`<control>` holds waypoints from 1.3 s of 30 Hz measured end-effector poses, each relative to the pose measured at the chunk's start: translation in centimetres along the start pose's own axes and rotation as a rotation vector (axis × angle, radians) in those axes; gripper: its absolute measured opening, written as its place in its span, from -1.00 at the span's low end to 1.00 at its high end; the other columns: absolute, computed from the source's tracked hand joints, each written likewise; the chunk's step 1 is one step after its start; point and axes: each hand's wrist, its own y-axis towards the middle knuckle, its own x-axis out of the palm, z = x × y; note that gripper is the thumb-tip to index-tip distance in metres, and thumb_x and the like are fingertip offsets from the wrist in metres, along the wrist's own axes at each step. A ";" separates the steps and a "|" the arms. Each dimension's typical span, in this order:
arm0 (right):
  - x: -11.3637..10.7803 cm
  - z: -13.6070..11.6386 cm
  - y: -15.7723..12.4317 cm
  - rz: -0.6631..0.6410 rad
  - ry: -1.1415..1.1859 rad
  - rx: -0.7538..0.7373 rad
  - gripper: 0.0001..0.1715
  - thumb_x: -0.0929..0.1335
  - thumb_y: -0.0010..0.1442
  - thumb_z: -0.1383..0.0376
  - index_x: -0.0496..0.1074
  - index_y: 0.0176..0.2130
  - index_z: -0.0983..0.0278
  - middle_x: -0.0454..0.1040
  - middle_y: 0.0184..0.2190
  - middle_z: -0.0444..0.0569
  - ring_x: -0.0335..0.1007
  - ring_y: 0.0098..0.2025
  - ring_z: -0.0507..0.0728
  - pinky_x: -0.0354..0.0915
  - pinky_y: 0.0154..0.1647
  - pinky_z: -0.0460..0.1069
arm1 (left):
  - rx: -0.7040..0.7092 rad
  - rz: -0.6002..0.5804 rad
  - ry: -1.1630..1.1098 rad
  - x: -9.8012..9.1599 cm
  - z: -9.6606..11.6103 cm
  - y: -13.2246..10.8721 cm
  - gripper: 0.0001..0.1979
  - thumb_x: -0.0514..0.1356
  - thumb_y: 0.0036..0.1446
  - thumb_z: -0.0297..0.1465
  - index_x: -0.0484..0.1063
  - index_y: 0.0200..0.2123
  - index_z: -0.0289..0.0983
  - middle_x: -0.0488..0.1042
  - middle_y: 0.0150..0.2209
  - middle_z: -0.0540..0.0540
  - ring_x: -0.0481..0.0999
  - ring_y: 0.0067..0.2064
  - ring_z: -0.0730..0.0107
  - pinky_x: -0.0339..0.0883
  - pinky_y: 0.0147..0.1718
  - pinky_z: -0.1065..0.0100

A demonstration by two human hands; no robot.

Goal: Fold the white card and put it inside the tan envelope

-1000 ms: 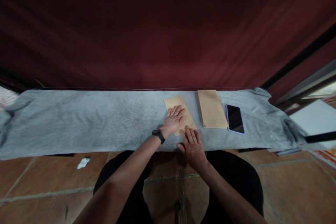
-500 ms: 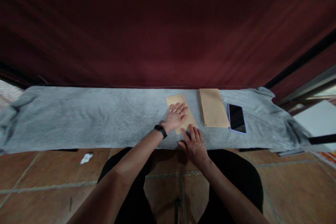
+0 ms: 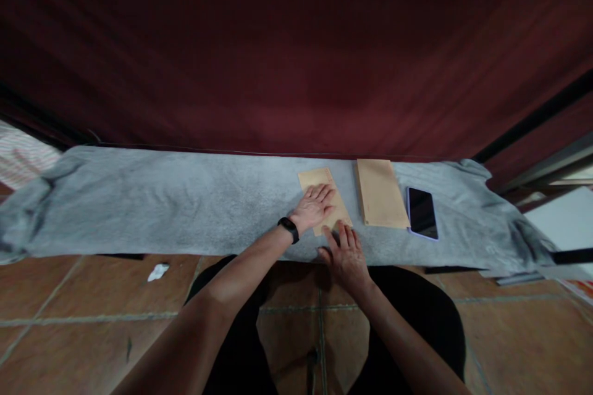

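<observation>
A tan paper envelope (image 3: pixel 340 207) lies flat and slightly turned on the grey cloth (image 3: pixel 222 197). My left hand (image 3: pixel 315 205), with a black band on its wrist, rests flat across the envelope's middle, fingers spread. At the envelope's lower right corner, the fingertips of my right hand (image 3: pixel 345 253) touch its near edge, fingers apart. Just to the right sits a stack of tan envelopes (image 3: pixel 382 193). Beside that stack, a phone (image 3: pixel 422 213) with a dark screen and a pale purple case lies on the cloth.
A dark red panel (image 3: pixel 296 74) rises behind the cloth-covered surface. White crumpled paper (image 3: pixel 158 271) lies on the brown tiled floor (image 3: pixel 92 296) at the left. At the far right are a white board (image 3: pixel 565 216) and a dark bar.
The whole view has shifted slightly, so the cloth, envelopes and phone appear a little further right. Both hands keep nearly the same places on the envelope.
</observation>
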 end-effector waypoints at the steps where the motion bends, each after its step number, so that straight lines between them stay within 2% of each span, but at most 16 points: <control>1: 0.0 0.0 0.0 0.002 0.002 0.002 -0.40 0.32 0.38 0.09 0.33 0.31 0.24 0.22 0.36 0.32 0.13 0.38 0.47 0.18 0.29 0.34 | 0.005 -0.003 -0.014 0.0 0.1 -0.6 -0.42 -0.16 0.47 -0.19 0.05 0.45 -0.26 0.03 0.48 -0.17 -0.04 0.49 0.17 -0.21 0.43 0.01; 7: 0.0 0.7 0.2 -0.008 0.066 0.004 -0.50 0.27 0.40 0.22 0.37 0.28 0.18 0.26 0.34 0.22 0.21 0.32 0.42 0.19 0.28 0.32 | 0.074 -0.013 -0.122 -0.3 1.1 -6.3 -0.47 -0.19 0.49 -0.25 0.05 0.45 -0.14 -0.04 0.50 -0.08 -0.12 0.51 0.27 -0.30 0.44 0.07; 10: -0.2 1.4 0.5 -0.016 0.127 0.014 -0.48 0.24 0.40 0.28 0.33 0.30 0.19 0.32 0.31 0.17 0.27 0.28 0.35 0.21 0.27 0.26 | 0.094 -0.044 -0.140 -0.7 1.8 -9.0 -0.46 -0.16 0.49 -0.19 0.06 0.45 -0.15 -0.01 0.49 -0.10 -0.13 0.51 0.27 -0.30 0.44 0.07; 15: -0.2 2.8 0.7 -0.021 0.177 0.016 -0.51 0.19 0.42 0.32 0.35 0.27 0.22 0.38 0.27 0.10 0.32 0.25 0.26 0.23 0.27 0.19 | 0.174 -0.054 -0.141 -1.5 2.0 -11.1 -0.43 -0.06 0.46 -0.16 0.03 0.45 -0.13 -0.04 0.50 -0.09 -0.16 0.51 0.28 -0.29 0.44 0.11; 20: 0.2 3.3 0.5 0.043 0.162 0.086 -0.49 0.22 0.43 0.24 0.31 0.29 0.30 0.24 0.35 0.22 0.16 0.37 0.29 0.19 0.31 0.22 | 0.160 -0.056 -0.157 -1.8 2.0 -11.6 -0.47 -0.02 0.45 -0.18 0.14 0.40 -0.14 0.04 0.48 -0.13 -0.05 0.50 0.25 -0.19 0.43 0.13; 26: 0.6 3.6 1.3 0.067 0.282 0.198 -0.49 0.24 0.38 0.27 0.35 0.27 0.26 0.40 0.21 0.20 0.34 0.21 0.30 0.30 0.20 0.23 | 0.017 0.003 -0.186 -1.7 3.7 -10.9 -0.57 -0.06 0.44 -0.36 0.35 0.26 -0.32 0.36 0.30 -0.31 0.31 0.35 0.11 0.10 0.33 0.09; 29: 0.8 4.3 2.2 0.142 0.489 0.301 -0.50 0.25 0.33 0.26 0.42 0.20 0.26 0.48 0.10 0.18 0.42 0.13 0.27 0.36 0.15 0.20 | -0.046 0.030 -0.169 -2.0 5.1 -9.5 -0.59 -0.01 0.41 -0.39 0.35 0.24 -0.35 0.42 0.24 -0.35 0.40 0.27 0.00 0.26 0.22 0.03; 33: 0.3 5.2 3.2 0.242 0.927 0.436 -0.53 0.28 0.29 0.13 0.49 0.10 0.23 0.56 -0.02 0.10 0.52 -0.02 0.22 0.45 0.04 0.14 | -0.151 0.057 -0.100 -2.4 6.9 -7.4 -0.59 0.08 0.35 -0.39 0.32 0.21 -0.36 0.46 0.15 -0.38 0.46 0.16 -0.07 0.37 0.08 0.05; 36: -1.0 5.3 3.7 0.232 1.213 0.447 -0.53 0.33 0.25 0.05 0.51 0.06 0.21 0.60 -0.04 0.06 0.54 -0.06 0.20 0.47 0.01 0.13 | -0.257 0.070 -0.106 -2.6 7.5 -6.4 -0.68 0.10 0.31 -0.42 0.37 0.11 -0.33 0.51 0.02 -0.38 0.52 0.08 -0.05 0.43 -0.03 0.12; 39: -2.2 4.8 4.1 0.221 1.412 0.431 -0.47 0.35 0.25 0.03 0.50 0.10 0.23 0.58 0.05 0.11 0.56 -0.03 0.22 0.48 0.02 0.15 | -0.402 0.103 -0.239 -3.2 7.1 -6.1 -0.73 0.13 0.26 -0.45 0.41 0.02 -0.30 0.56 -0.09 -0.34 0.61 -0.05 0.00 0.46 -0.13 0.17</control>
